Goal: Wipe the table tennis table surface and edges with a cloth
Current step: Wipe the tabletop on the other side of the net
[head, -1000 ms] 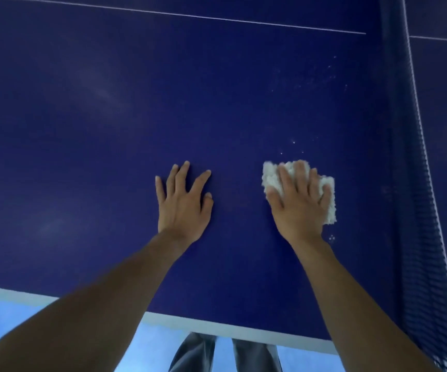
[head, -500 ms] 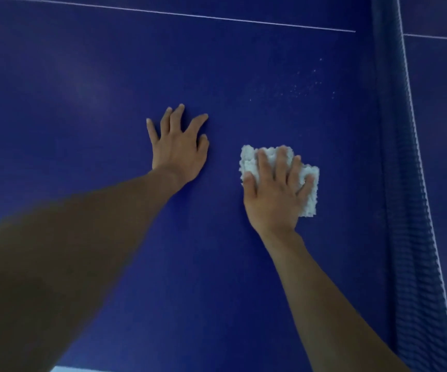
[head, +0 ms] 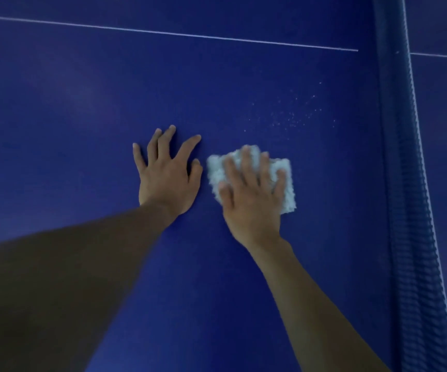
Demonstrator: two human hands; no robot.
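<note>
Clearly mid-wipe, the right hand [head: 254,194] lies flat with fingers spread, pressing the white cloth [head: 288,183] onto the blue bench [head: 82,103]. Just beside the cloth, the left hand [head: 167,174] rests palm-down with fingers splayed, holding nothing and seemingly bracing the person's lean. Beyond the cloth, toward the net [head: 415,210], a scatter of pale specks [head: 292,119] remains, so the next pass probably calls for pushing the cloth forward over them. Farther past the specks runs the white centre line [head: 163,33]. Only the net limits the cloth's sideways travel; the edges are out of view.
</note>
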